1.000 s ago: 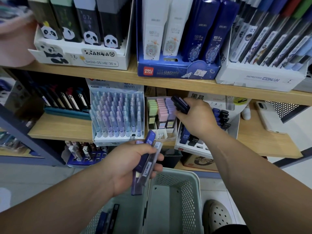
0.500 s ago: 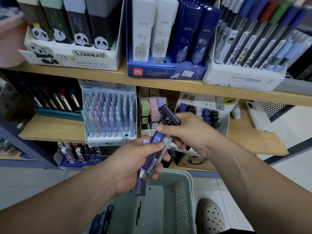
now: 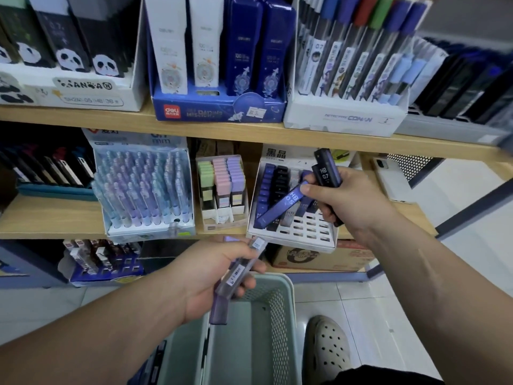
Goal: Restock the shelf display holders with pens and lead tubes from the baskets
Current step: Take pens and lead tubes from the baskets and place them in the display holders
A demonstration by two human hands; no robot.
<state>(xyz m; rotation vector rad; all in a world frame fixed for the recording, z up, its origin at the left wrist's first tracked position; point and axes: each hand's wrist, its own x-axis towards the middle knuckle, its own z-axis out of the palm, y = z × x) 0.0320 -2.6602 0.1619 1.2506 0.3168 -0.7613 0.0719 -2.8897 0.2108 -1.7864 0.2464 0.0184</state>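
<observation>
A white perforated clog [image 3: 329, 348] stands on pale floor tiles [image 3: 355, 301] at the lower right of the frame. At centre right, a white phone [image 3: 388, 179] lies flat on a wooden shelf board [image 3: 50, 218], near a black mesh panel [image 3: 408, 165]. Lower down sits a brown cardboard box [image 3: 313, 257].

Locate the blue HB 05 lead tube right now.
Head view, right of centre: the blue tube is held at its upper end by the right hand, slanting down over the white slotted holder on the middle shelf.

Bare forearms [image 3: 111, 329], pale perforated clog [image 3: 329, 354], dark garment [image 3: 388, 377].
</observation>
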